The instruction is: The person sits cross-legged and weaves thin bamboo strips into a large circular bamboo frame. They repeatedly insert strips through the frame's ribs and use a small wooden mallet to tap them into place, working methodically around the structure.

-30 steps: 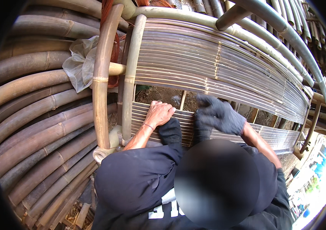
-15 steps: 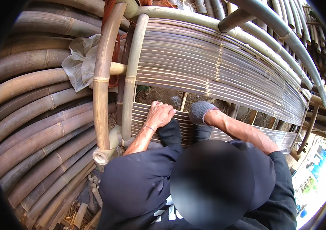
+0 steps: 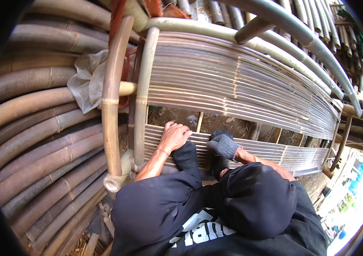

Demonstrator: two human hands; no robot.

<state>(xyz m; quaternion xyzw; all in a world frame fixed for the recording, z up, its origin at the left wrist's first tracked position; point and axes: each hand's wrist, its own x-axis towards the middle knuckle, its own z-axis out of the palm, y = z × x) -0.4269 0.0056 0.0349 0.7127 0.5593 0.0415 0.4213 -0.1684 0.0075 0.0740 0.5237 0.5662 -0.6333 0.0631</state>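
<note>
A bamboo frame with thin bamboo slats lies in front of me. The near slat panel (image 3: pixel 271 151) and the far slat panel (image 3: pixel 232 85) have an open gap between them. My left hand (image 3: pixel 174 136) is bare and rests flat on the left end of the near panel, fingers apart, fingertips at the gap's edge. My right hand (image 3: pixel 223 145) wears a dark grey glove. Its fingers curl over the far edge of the near panel. Dark sleeves and a dark hood fill the lower middle of the view.
Thick bamboo poles (image 3: pixel 40 141) are stacked along the left. Upright frame posts (image 3: pixel 111 106) stand beside my left hand, with a crumpled clear plastic bag (image 3: pixel 87 83) caught there. A curved bamboo rail (image 3: pixel 301 47) arches over the far side. Bare soil (image 3: pixel 177 116) shows through the gap.
My gloved right hand was spread on the far side of the gap; it has drawn back toward me and closed on the near panel's edge. My left hand has hardly moved.
</note>
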